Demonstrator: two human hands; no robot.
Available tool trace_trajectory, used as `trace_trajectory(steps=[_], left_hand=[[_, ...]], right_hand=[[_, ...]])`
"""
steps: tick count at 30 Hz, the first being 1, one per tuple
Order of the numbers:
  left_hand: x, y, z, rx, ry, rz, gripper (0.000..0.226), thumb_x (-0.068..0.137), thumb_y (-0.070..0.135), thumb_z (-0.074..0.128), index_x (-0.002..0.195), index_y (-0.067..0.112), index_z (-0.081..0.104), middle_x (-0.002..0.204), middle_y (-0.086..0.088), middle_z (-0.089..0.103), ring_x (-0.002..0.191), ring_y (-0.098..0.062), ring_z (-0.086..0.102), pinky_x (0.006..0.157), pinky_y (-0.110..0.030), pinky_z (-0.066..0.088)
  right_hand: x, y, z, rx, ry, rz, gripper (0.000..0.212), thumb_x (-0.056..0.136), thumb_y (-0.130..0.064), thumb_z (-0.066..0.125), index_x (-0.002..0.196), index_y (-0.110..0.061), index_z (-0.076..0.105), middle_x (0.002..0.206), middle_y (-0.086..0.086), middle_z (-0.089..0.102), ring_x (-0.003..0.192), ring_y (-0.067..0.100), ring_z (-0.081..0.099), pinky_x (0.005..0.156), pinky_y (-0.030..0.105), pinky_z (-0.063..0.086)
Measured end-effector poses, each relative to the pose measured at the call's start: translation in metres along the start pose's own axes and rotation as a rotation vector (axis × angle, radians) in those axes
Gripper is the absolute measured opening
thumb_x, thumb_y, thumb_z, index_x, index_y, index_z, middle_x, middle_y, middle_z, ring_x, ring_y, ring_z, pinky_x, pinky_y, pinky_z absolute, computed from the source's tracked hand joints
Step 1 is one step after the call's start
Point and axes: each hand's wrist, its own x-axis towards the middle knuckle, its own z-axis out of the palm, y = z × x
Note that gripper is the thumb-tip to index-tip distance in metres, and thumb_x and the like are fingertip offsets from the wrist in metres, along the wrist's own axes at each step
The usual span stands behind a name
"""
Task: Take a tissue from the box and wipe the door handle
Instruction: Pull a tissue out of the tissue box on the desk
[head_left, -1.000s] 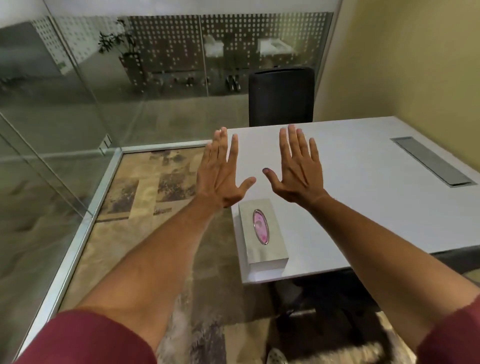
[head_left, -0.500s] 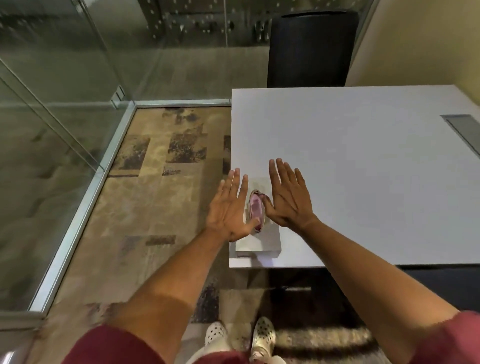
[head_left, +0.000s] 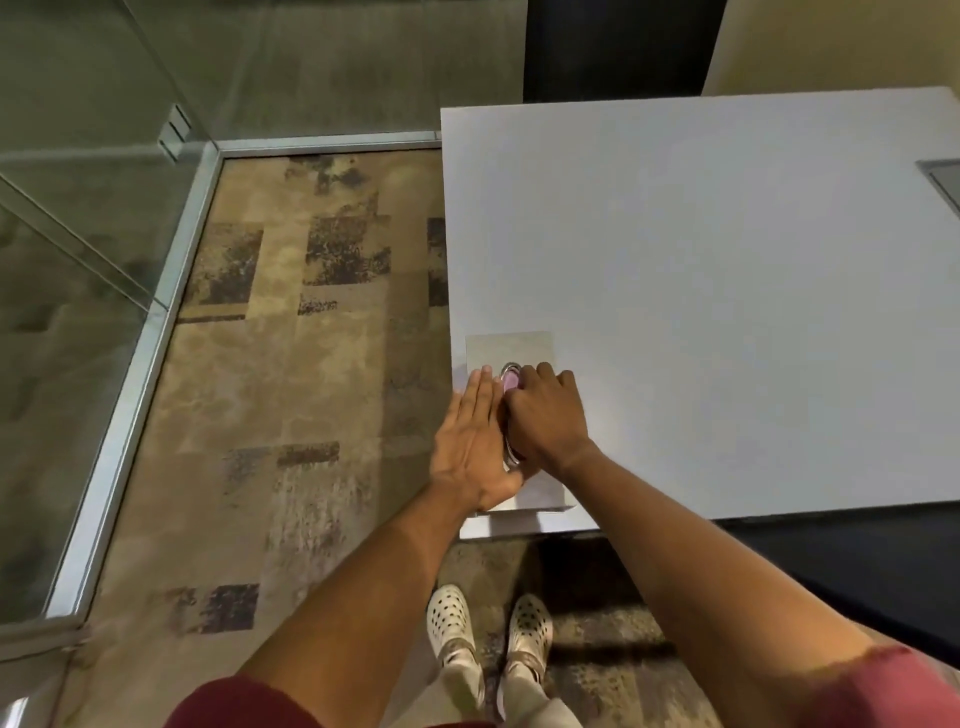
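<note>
A white table (head_left: 727, 291) stood on patterned carpet (head_left: 311, 364) beside a glass partition (head_left: 78, 260), with a silver tissue box (head_left: 511, 349) lying flat near its front left corner. The left hand (head_left: 475, 441) lay flat, fingers straight and together, along the box's left side, while the right hand (head_left: 545, 415) sat curled over the oval slot, where a sliver of pink tissue (head_left: 510, 382) showed. Whether those bent fingers had pinched the tissue could not be told from that angle; pale perforated shoes (head_left: 488, 634) stood below the table's edge.
</note>
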Motion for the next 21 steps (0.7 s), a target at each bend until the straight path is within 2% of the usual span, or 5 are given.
trace_trajectory(steps=[4, 9, 15, 17, 21], left_hand=[[0.0008, -0.0011, 0.0027, 0.043, 0.004, 0.006, 0.119, 0.078, 0.084, 0.026, 0.134, 0.011, -0.050, 0.160, -0.015, -0.032, 0.148, -0.028, -0.031, 0.126, -0.044, -0.004], [0.0005, -0.0008, 0.0010, 0.062, -0.013, 0.007, 0.123, 0.077, 0.085, 0.026, 0.124, 0.009, -0.059, 0.155, -0.018, -0.039, 0.146, -0.030, -0.034, 0.125, -0.045, -0.004], [-0.0001, -0.0003, -0.0020, 0.077, -0.033, 0.010, 0.122, 0.079, 0.086, 0.026, 0.134, 0.006, -0.048, 0.155, -0.020, -0.038, 0.147, -0.030, -0.034, 0.125, -0.045, -0.005], [-0.0013, -0.0008, -0.0025, 0.059, -0.031, 0.009, 0.122, 0.079, 0.086, 0.027, 0.137, 0.006, -0.044, 0.158, -0.019, -0.035, 0.148, -0.029, -0.032, 0.126, -0.044, -0.005], [-0.0024, -0.0013, -0.0019, 0.060, -0.006, 0.016, 0.116, 0.078, 0.086, 0.015, 0.131, 0.008, -0.051, 0.159, -0.018, -0.033, 0.148, -0.029, -0.031, 0.126, -0.045, -0.005]], right_hand=[[0.0064, -0.0030, 0.0002, -0.051, -0.059, 0.015, 0.027, 0.095, -0.025, 0.050, 0.115, -0.012, 0.062, 0.118, 0.009, 0.063, 0.108, 0.031, 0.052, 0.087, 0.045, 0.041], [0.0095, -0.0059, -0.0023, -0.068, -0.076, 0.031, 0.024, 0.096, -0.026, 0.052, 0.110, -0.011, 0.064, 0.116, 0.010, 0.063, 0.110, 0.033, 0.051, 0.088, 0.045, 0.040], [0.0097, -0.0053, -0.0006, -0.068, -0.088, -0.002, 0.029, 0.091, -0.029, 0.057, 0.114, -0.011, 0.062, 0.114, 0.011, 0.063, 0.106, 0.033, 0.051, 0.086, 0.046, 0.041], [0.0084, -0.0044, -0.0019, -0.070, -0.079, -0.024, 0.027, 0.089, -0.029, 0.059, 0.109, -0.012, 0.065, 0.109, 0.010, 0.064, 0.101, 0.032, 0.053, 0.083, 0.045, 0.041], [0.0058, 0.0005, -0.0054, -0.059, -0.051, -0.036, 0.021, 0.087, -0.024, 0.055, 0.099, -0.010, 0.066, 0.101, 0.008, 0.066, 0.093, 0.029, 0.055, 0.077, 0.042, 0.039]])
